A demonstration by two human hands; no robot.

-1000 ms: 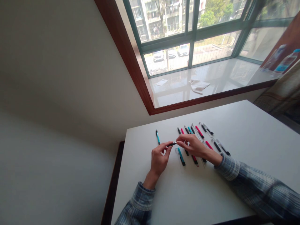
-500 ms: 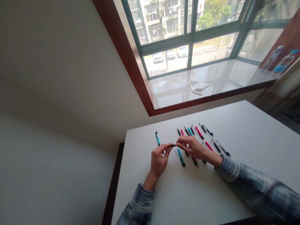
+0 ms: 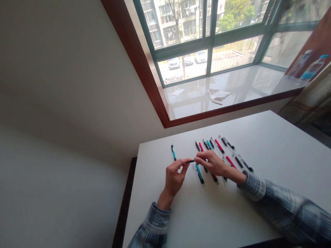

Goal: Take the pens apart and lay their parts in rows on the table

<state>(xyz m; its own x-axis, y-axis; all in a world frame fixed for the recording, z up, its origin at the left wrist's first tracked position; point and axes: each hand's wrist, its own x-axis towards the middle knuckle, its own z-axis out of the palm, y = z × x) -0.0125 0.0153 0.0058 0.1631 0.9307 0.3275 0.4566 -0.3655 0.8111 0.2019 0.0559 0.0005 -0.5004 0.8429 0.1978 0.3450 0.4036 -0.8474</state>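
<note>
Between the thumb and fingertips of my left hand [image 3: 174, 177] is a short black pen part [image 3: 190, 161], held about level over the table. My right hand [image 3: 214, 163] is closed in a pinch at the part's other end; whatever its fingertips grip is too small to make out. Beyond the left hand lies a teal and black pen [image 3: 173, 152], set apart from the others. Just below the hands rests a teal pen barrel [image 3: 199, 173] with a black end, beside a thin clear piece. The right hand partly covers several pen parts.
Loose pen parts in rows, among them a pink barrel [image 3: 219, 146], a black grip [image 3: 239, 162] and a clear cap with a black end [image 3: 249, 168], lie on the white table [image 3: 201, 217]. A wall and windowsill [image 3: 191, 106] border the far side. Bottles [image 3: 314, 68] stand on the sill.
Both hands stay almost in place around the black pen part. My right fingers have curled in slightly and dipped a little. The things on the table lie as before.
</note>
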